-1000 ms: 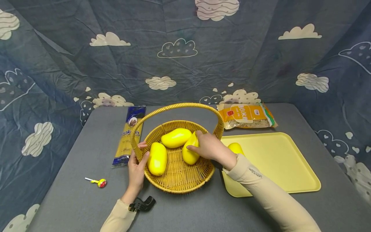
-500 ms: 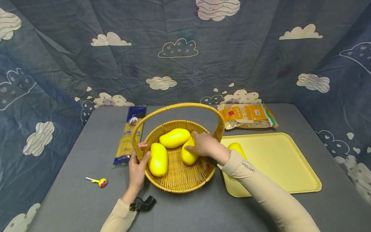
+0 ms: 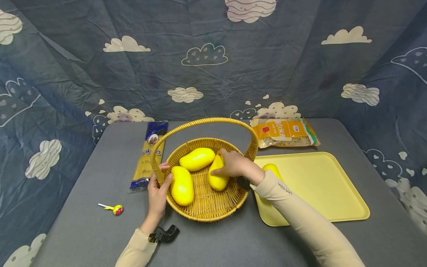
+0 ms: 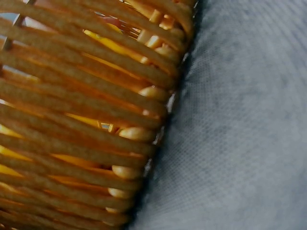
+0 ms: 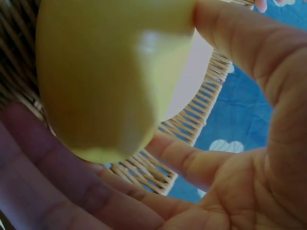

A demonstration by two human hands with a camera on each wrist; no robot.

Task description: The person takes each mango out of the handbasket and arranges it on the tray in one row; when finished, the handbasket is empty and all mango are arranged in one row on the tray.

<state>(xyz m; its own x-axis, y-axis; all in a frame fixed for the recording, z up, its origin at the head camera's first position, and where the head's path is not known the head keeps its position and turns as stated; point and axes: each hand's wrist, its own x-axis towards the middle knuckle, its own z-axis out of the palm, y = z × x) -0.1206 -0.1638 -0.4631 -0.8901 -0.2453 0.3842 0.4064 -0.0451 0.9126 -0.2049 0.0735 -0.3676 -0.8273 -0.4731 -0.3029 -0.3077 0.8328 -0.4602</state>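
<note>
Right fingers (image 5: pixel 91 187) round a yellow fruit (image 3: pixel 218 181), left fingers (image 3: pixel 164 166) round the basket rim (image 3: pixel 207 220)

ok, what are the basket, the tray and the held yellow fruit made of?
Basket: probably wicker or rattan, slightly glossy; woven strands with gaps, though plastic imitation is possible.
Tray: likely moulded plastic, smooth and fairly matte; rounded corners, raised rim, even pale yellow.
Held yellow fruit: smooth, with a highlight in the right wrist view; perhaps plastic or coated foam, core unseen.

Fruits (image 3: pixel 182 186) are yellow, the basket (image 3: pixel 206 219) golden, the backdrop (image 3: pixel 280 74) cloud-patterned.
</note>
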